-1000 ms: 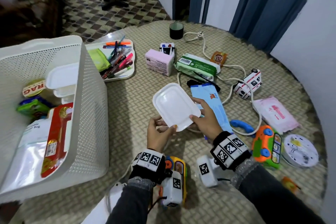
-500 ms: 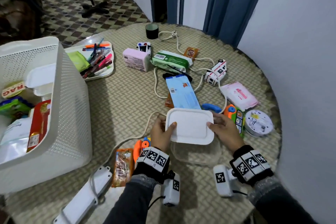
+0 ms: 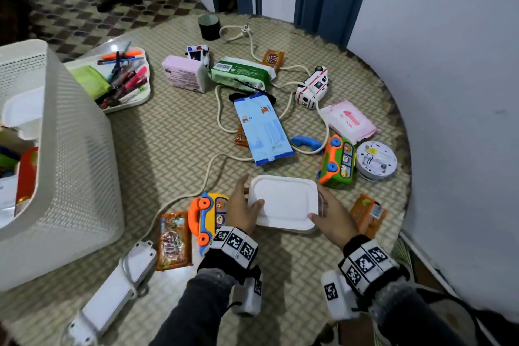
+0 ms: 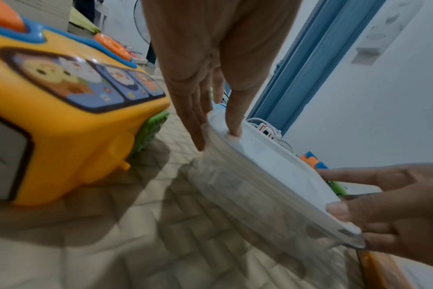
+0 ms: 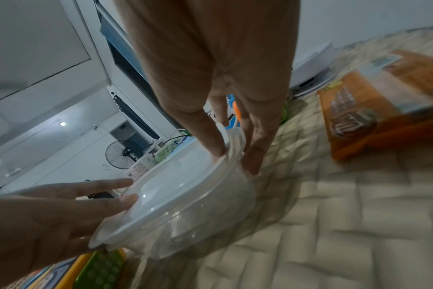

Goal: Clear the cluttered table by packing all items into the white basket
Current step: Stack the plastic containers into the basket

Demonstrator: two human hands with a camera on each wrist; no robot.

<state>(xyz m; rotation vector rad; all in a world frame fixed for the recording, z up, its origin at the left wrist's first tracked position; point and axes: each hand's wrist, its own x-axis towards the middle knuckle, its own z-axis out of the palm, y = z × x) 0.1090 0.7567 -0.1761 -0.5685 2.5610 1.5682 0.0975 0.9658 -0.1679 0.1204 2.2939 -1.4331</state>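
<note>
A clear plastic container (image 4: 247, 195) stands on the woven table near its front edge, with a white lid (image 3: 283, 202) on top. My left hand (image 3: 244, 205) holds its left end, thumb on the lid (image 4: 272, 156) and fingers down the wall. My right hand (image 3: 328, 213) holds the right end the same way, thumb on the lid (image 5: 176, 185) and fingers against the container (image 5: 198, 221). The white basket (image 3: 70, 149) stands at the far left, partly filled with packets and a white box.
A yellow toy phone (image 3: 209, 213), a snack packet (image 3: 172, 239) and a white power strip (image 3: 112, 292) lie left of my hands. An orange packet (image 3: 365, 213), a green toy (image 3: 337, 160) and a white disc (image 3: 376, 160) lie to the right. Wipes packs, toy cars, a cord and a pen tray (image 3: 120, 78) lie beyond.
The white lid, held up in both hands a second ago, has come down and nearer onto the clear container. Both hands now grip the lidded container at its ends.
</note>
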